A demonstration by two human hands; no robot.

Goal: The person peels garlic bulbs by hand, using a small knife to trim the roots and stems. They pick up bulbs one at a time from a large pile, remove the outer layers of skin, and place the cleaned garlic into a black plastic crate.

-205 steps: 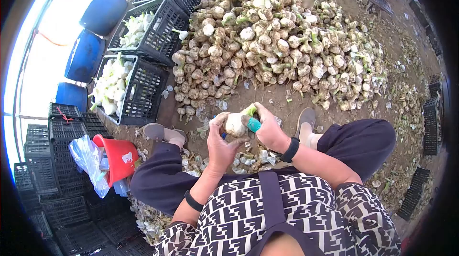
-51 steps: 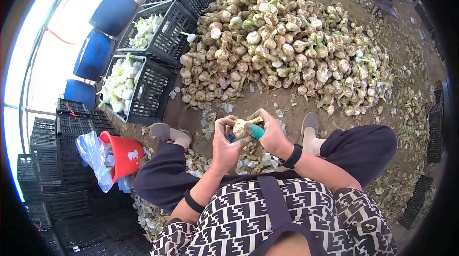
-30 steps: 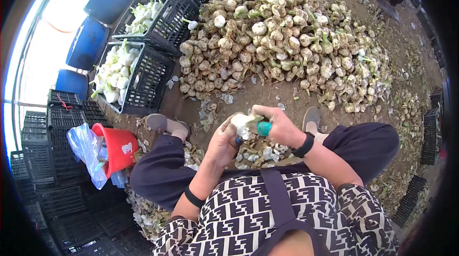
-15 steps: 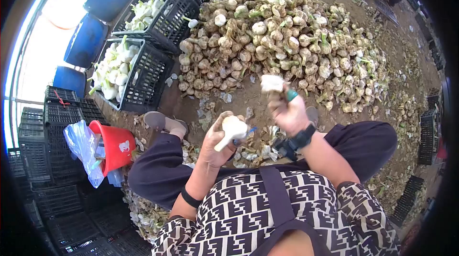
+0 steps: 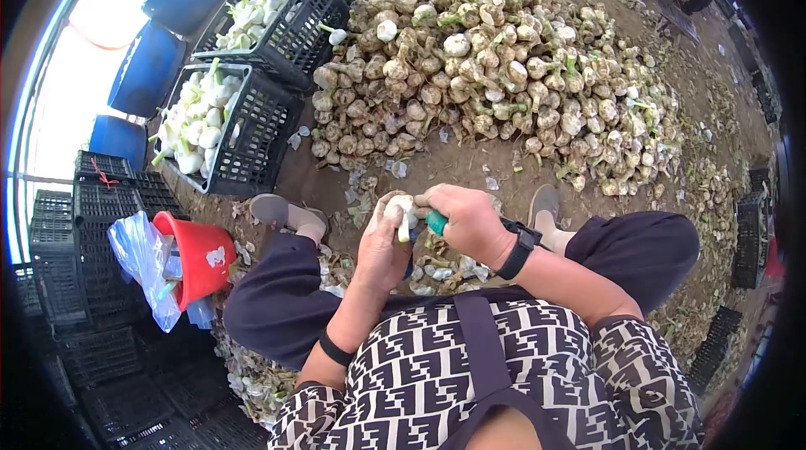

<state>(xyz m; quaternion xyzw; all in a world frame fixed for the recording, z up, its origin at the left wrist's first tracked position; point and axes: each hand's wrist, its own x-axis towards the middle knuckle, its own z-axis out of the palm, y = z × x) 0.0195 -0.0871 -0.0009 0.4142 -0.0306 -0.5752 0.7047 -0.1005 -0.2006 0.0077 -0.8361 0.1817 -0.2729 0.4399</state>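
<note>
A white garlic bulb (image 5: 405, 208) with a short cut stem pointing down is held in my left hand (image 5: 379, 240), its fingers wrapped around it. My right hand (image 5: 470, 219) is closed, its fingertips against or very close to the right side of the bulb. A green wrap or sleeve (image 5: 436, 222) shows at its thumb. Whatever the right fingers pinch is hidden. Beyond both hands lies a large heap of soil-stained garlic (image 5: 504, 72), with a few whiter bulbs among it.
Black crates of cleaned garlic (image 5: 252, 135) stand at the left of the heap. A red bucket (image 5: 206, 257) with a plastic bag (image 5: 144, 265) sits left of my leg, near stacked black crates (image 5: 105, 240). Blue barrels (image 5: 147, 70) line the wall. Loose garlic skins cover the ground.
My right hand has come down and left to meet the bulb in my left hand; the blurred white piece it held is no longer visible. The bulb's stem now points more straight down.
</note>
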